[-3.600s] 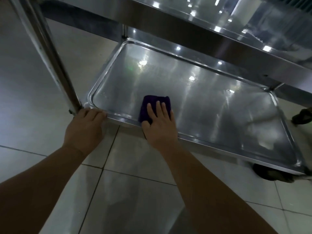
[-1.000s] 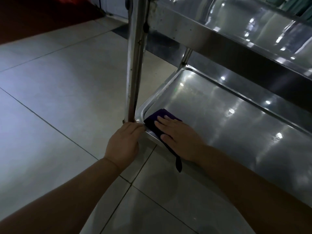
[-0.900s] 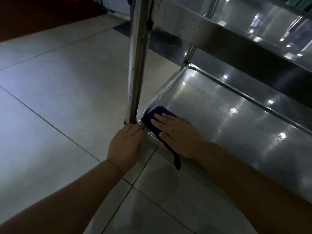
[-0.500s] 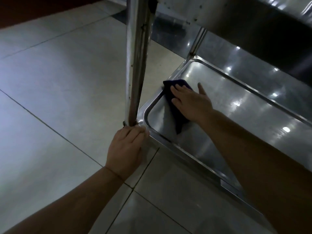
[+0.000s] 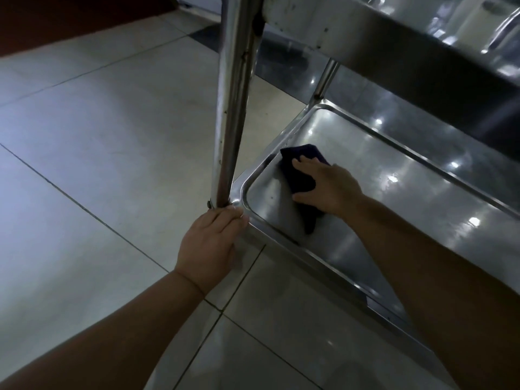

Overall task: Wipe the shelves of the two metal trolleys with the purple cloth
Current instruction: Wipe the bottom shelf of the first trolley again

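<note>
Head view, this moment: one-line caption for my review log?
Right hand presses the purple cloth on the bottom shelf while left hand rests on its corner by the post.

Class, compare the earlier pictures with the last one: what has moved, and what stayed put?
The right hand, flat on the purple cloth, slid it from the near left corner of the bottom shelf farther in along its left end. Nothing was taken or let go. The left hand stays on the corner by the post.
</note>
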Demonstrator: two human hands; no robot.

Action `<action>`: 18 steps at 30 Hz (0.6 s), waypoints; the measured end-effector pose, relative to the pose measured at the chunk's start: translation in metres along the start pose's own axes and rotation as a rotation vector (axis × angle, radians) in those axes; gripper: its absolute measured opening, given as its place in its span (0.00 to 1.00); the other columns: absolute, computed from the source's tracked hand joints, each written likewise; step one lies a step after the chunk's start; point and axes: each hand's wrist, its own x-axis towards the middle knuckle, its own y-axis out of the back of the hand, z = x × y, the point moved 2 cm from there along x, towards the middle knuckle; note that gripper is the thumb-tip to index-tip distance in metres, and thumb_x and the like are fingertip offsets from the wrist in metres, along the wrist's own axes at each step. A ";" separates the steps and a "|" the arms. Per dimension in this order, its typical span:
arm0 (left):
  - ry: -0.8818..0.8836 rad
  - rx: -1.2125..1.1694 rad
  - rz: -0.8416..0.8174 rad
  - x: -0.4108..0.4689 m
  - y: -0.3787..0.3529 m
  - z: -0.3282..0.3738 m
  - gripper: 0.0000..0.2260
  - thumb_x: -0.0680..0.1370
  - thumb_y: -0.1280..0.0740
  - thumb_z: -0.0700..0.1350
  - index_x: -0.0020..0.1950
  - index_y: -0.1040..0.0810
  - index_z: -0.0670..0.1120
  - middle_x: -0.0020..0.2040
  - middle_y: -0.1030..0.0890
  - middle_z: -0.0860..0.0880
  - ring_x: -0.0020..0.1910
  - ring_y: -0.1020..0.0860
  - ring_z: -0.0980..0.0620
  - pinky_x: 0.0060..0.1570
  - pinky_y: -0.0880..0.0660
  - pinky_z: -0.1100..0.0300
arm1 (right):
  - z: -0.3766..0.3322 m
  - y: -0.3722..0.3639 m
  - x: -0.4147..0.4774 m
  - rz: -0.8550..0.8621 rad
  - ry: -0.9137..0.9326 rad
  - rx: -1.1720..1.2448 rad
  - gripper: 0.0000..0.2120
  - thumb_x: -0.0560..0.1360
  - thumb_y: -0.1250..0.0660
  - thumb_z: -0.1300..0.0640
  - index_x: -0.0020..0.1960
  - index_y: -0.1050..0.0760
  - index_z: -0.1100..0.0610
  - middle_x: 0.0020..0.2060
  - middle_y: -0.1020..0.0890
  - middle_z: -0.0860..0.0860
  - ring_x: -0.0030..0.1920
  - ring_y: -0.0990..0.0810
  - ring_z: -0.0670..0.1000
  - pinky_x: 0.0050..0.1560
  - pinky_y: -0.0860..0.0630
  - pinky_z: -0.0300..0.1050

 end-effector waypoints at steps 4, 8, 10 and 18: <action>0.021 0.042 -0.038 0.007 0.008 0.008 0.15 0.71 0.42 0.40 0.50 0.18 0.43 0.49 0.18 0.45 0.51 0.24 0.46 0.51 0.24 0.52 | 0.005 -0.013 -0.057 -0.073 0.039 0.183 0.39 0.70 0.25 0.51 0.75 0.41 0.44 0.75 0.40 0.42 0.74 0.41 0.45 0.72 0.39 0.44; 0.171 0.028 -0.052 0.026 0.018 0.032 0.08 0.72 0.37 0.44 0.46 0.20 0.46 0.43 0.19 0.48 0.44 0.23 0.45 0.48 0.30 0.53 | 0.017 -0.021 -0.096 -0.020 0.056 0.299 0.37 0.68 0.24 0.51 0.73 0.35 0.48 0.72 0.36 0.44 0.66 0.39 0.39 0.61 0.45 0.28; 0.124 -0.040 -0.074 0.039 0.015 0.049 0.11 0.72 0.37 0.47 0.50 0.20 0.46 0.46 0.20 0.49 0.48 0.23 0.47 0.51 0.30 0.55 | 0.024 -0.022 -0.104 0.079 0.033 0.334 0.29 0.67 0.23 0.53 0.66 0.26 0.53 0.70 0.34 0.47 0.64 0.37 0.39 0.60 0.42 0.30; -0.069 -0.116 -0.436 0.093 -0.003 0.079 0.35 0.63 0.25 0.56 0.68 0.27 0.49 0.70 0.30 0.49 0.73 0.40 0.46 0.70 0.45 0.53 | 0.032 -0.002 -0.131 0.272 -0.161 0.646 0.05 0.70 0.30 0.66 0.43 0.17 0.58 0.45 0.16 0.50 0.46 0.18 0.46 0.51 0.21 0.41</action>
